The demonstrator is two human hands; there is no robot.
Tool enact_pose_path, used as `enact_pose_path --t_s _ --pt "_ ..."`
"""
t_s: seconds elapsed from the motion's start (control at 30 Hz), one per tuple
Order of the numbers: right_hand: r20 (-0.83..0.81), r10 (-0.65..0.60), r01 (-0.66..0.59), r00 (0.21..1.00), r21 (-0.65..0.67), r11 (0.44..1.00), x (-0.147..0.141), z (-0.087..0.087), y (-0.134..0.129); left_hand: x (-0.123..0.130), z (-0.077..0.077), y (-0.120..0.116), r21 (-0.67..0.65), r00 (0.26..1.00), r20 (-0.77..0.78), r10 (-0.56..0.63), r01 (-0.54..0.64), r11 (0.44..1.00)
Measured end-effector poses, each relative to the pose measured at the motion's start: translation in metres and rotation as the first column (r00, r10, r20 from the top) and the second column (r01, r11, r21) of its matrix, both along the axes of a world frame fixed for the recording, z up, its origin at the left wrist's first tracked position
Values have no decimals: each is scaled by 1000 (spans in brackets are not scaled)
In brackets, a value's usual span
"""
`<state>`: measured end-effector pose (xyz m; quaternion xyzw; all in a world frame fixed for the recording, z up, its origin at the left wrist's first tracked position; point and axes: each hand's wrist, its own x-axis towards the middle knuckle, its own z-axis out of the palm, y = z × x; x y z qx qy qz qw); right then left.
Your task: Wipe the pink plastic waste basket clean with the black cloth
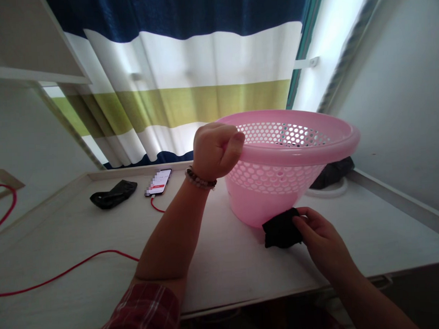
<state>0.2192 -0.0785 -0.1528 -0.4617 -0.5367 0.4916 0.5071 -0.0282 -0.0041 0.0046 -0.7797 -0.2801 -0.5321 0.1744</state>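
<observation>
A pink plastic basket [257, 206] with a perforated band below its thick rim stands on the white desk, tilted a little. My left hand [219, 150] is closed over the left side of that rim, a beaded bracelet round its wrist. Low on the right, my right hand [319, 230] pinches a black cloth [282, 228] between thumb and fingers. The cloth hangs against or just in front of the basket's lower wall; whether they touch I cannot tell. The basket's floor is hidden from this angle.
A phone [158, 182] lies near the back of the white desk [216, 275], with a red cable [100, 252] plugged in. Left of it rests a crumpled black bag [114, 193]. Behind the basket are a dark bundle [333, 172] and a white ring-shaped edge [328, 189]. A striped curtain [188, 103] hangs behind.
</observation>
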Motion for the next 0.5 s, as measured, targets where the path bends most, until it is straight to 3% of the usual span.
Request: enact_pose_path --t_s 0.3,0.5 --pt "6 -212 209 977 137 968 2 8 6 1 -1 1 23 999 33 -3 2 1000" --pt "-120 -475 488 872 279 827 4 21 19 2 -3 5 23 998 59 18 -19 1000"
